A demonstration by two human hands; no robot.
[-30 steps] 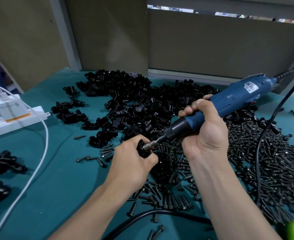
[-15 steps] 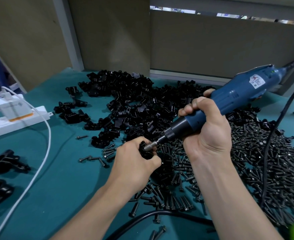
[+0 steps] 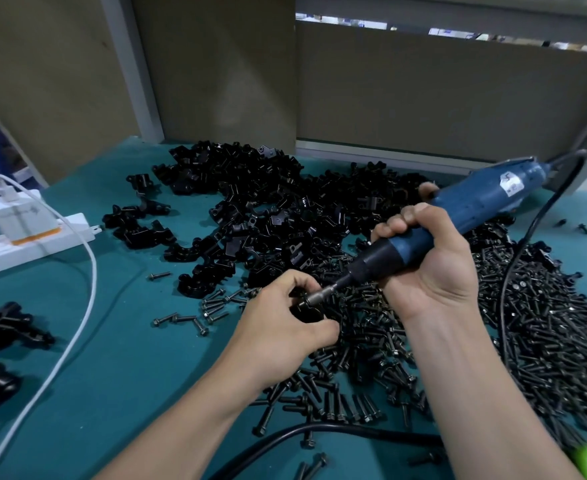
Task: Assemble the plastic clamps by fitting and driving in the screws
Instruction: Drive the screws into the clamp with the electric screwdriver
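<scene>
Teal table (image 3: 119, 393) carries a black cable (image 3: 319, 432) at the nearest edge. Behind it, loose screws (image 3: 544, 334) lie in a wide heap. Over this heap the left hand (image 3: 285, 323) grasps one black clamp (image 3: 307, 311). The right hand (image 3: 434, 268) is wrapped around the blue electric screwdriver (image 3: 475, 206), whose bit touches the clamp. Farther back lies a pile of clamp parts (image 3: 268, 216), then brown panels (image 3: 423, 91).

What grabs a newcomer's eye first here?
The blue electric screwdriver, gripped in the right hand at centre right, its bit set against a black clamp that the left hand holds. Behind them a pile of black clamp parts fills the far middle; a heap of black screws spreads to the right.
</scene>
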